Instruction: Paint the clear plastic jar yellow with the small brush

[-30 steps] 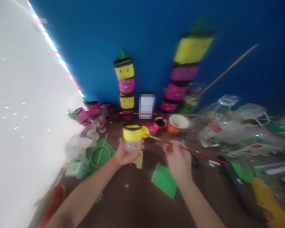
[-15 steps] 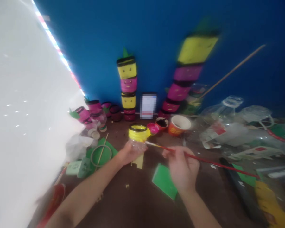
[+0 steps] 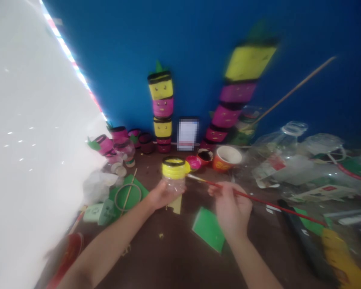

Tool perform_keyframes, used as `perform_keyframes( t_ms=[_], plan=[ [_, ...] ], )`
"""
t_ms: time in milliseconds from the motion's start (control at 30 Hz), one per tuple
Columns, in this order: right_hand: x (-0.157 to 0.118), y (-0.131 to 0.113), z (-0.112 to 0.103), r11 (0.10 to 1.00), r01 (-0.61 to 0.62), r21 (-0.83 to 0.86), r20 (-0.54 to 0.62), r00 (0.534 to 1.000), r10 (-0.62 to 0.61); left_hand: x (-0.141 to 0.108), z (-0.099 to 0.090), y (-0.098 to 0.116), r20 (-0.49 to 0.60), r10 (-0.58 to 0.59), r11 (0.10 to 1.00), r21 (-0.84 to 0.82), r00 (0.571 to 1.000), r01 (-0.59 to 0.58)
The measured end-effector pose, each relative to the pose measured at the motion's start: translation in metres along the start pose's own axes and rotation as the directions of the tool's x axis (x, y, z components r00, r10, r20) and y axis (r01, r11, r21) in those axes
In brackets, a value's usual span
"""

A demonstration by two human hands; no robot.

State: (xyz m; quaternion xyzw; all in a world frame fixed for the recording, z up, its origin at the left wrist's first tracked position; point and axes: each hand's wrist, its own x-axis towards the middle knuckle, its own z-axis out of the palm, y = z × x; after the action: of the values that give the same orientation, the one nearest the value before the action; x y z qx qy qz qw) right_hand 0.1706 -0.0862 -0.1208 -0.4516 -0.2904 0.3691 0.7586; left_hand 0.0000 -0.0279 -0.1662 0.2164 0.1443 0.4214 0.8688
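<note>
My left hand is wrapped round the lower part of a clear plastic cup, whose upper band is yellow and whose rim is black. My right hand pinches a long red paintbrush. The brush's pale tip points left, close to the cup's right side, with a small gap between them. Behind the cup's right edge shows a bit of yellow paint container. Beside it are a pink paint pot and a pot of dark paint.
A red and white paper cup stands right of the pots. Painted stacks lean at the blue wall. Clear plastic bottles crowd the right. Green card lies near my right hand; a ring is at left.
The brush tip has moved slightly up and off the cup's side. The cup has shifted a little to the left in my left hand.
</note>
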Motion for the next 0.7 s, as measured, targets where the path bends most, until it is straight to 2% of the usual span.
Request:
perform_keyframes(
  t_ms=[233, 367, 500, 600, 700],
  plan=[
    [0.008, 0.003, -0.002, 0.998, -0.053, 0.026, -0.082, 0.995, 0.055, -0.001, -0.003, 0.004, 0.006, -0.104, 0.991, -0.085, 0.995, 0.104],
    [0.013, 0.000, -0.003, 0.983, -0.078, 0.166, -0.095, 0.991, 0.095, -0.002, 0.000, 0.007, 0.008, -0.096, 0.990, -0.107, 0.995, 0.096],
    [0.013, -0.003, -0.004, 0.948, -0.159, 0.277, -0.046, 0.983, 0.179, -0.003, 0.001, 0.010, -0.019, -0.124, 0.984, -0.134, 0.992, 0.121],
    [0.010, -0.002, -0.003, 0.939, -0.209, 0.274, 0.040, 0.978, 0.206, -0.003, 0.004, 0.013, -0.052, -0.177, 0.972, -0.168, 0.983, 0.166],
    [0.007, 0.000, 0.000, 0.938, -0.240, 0.250, 0.092, 0.970, 0.224, -0.003, 0.007, 0.017, -0.039, -0.253, 0.947, -0.212, 0.967, 0.239]
  ],
)
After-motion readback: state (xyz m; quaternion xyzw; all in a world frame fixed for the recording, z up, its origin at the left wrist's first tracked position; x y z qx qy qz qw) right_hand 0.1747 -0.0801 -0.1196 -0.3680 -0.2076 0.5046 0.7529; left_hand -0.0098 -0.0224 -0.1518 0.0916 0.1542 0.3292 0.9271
